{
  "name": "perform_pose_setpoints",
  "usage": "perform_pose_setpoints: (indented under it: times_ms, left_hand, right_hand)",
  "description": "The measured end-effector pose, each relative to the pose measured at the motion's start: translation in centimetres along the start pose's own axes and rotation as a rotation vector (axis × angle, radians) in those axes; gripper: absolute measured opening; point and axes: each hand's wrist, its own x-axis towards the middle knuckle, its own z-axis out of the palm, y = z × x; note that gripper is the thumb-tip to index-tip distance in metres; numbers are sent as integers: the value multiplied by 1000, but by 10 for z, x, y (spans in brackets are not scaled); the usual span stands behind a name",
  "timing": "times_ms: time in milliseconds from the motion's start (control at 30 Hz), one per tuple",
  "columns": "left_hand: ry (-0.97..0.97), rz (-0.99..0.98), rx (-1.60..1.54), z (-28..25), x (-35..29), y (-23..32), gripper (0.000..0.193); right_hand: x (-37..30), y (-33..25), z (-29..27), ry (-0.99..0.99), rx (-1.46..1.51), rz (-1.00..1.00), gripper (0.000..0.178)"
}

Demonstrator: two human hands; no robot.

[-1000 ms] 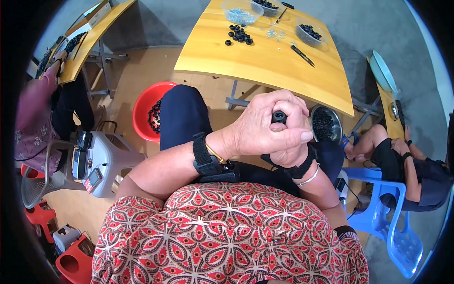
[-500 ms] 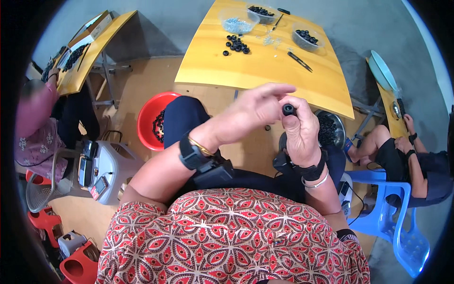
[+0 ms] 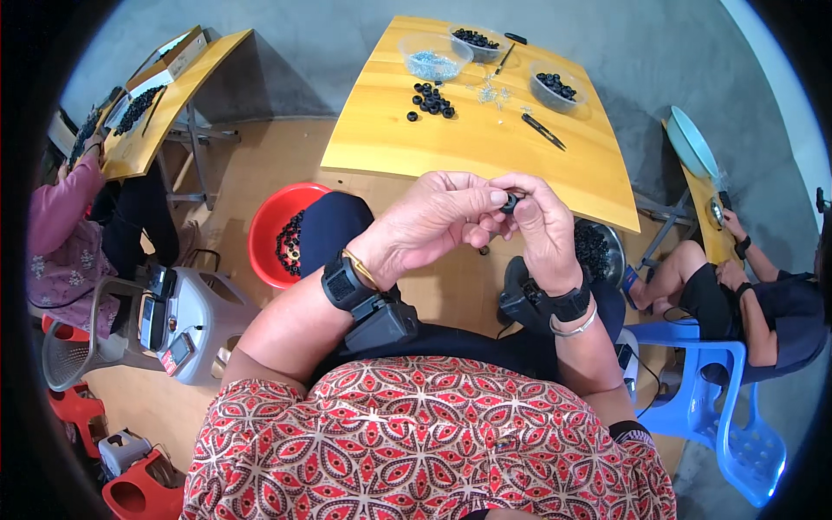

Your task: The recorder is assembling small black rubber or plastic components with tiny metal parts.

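Note:
Between the fingertips of both hands is a small black round part (image 3: 509, 204) with a hole or recess in its end. My left hand (image 3: 438, 217) pinches it from the left with thumb and forefinger, the other fingers curled beneath. My right hand (image 3: 548, 232) grips it from the right, its thumb up against it and its fingers bent over the top. Both hands are just off the near edge of the yellow table (image 3: 390, 156). On that table lies a loose group of similar black parts (image 3: 432, 101).
On the table stand a tub of clear bluish pieces (image 3: 433, 64), two tubs of black parts (image 3: 477, 39) (image 3: 556, 89), and a black pen-like tool (image 3: 543, 132). A red basin (image 3: 268, 232) and a metal bowl (image 3: 614, 256) flank my knees. People sit at both sides.
My left hand has come in from a blurred, raised position and now pinches the black part. My right hand has turned the part from facing up to tilted sideways.

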Motion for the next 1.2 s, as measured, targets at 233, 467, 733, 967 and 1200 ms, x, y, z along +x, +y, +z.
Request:
perform_pose_setpoints:
  times_ms: [233,467,733,967,1200]
  left_hand:
    - [92,42,5,-12,8,4,15]
    - [187,89,109,-22,17,10,16]
    - [153,99,331,-25,32,17,16]
    - [114,-25,288,-31,59,28,20]
    - [147,-90,46,-76,101,29,23]
  right_hand:
    - [9,8,-12,140,495,189,28]
    - [17,17,-20,83,294,338,18]
    - [33,20,-20,41,100,278,11]
    - [50,24,-40,42,-10,253,9]
    - [121,74,-146,256,-492,214,13]
